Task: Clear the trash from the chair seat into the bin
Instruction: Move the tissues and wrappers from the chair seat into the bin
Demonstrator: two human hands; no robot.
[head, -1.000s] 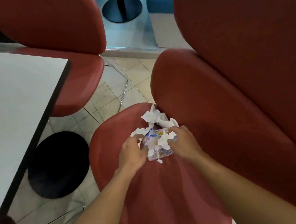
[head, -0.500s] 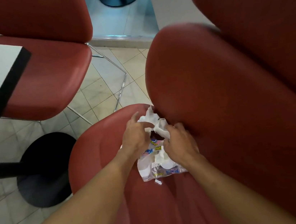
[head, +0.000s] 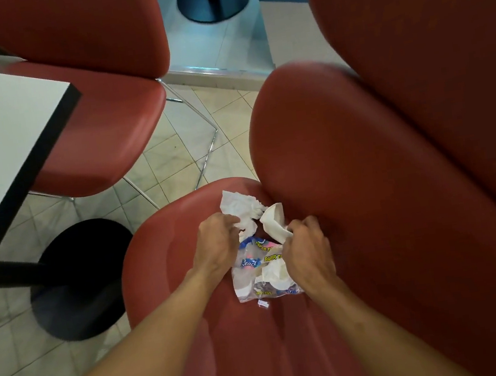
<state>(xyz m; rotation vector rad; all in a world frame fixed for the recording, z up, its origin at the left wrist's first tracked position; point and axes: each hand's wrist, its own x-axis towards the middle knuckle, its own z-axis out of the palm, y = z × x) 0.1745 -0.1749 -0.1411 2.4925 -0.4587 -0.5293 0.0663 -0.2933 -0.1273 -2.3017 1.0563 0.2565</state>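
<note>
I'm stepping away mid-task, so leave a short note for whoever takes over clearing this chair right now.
Left hand: grips the crumpled white tissue at the back of the chair seat.
Right hand: pinches a white paper piece, over the printed plastic wrapper.
All of it sits on the seat, against the backrest. A small scrap lies loose just in front of the wrapper.
Done: gathering underway; nothing binned.
Left: lift the bundle, get the scrap, find the bin, which is not in view.
</note>
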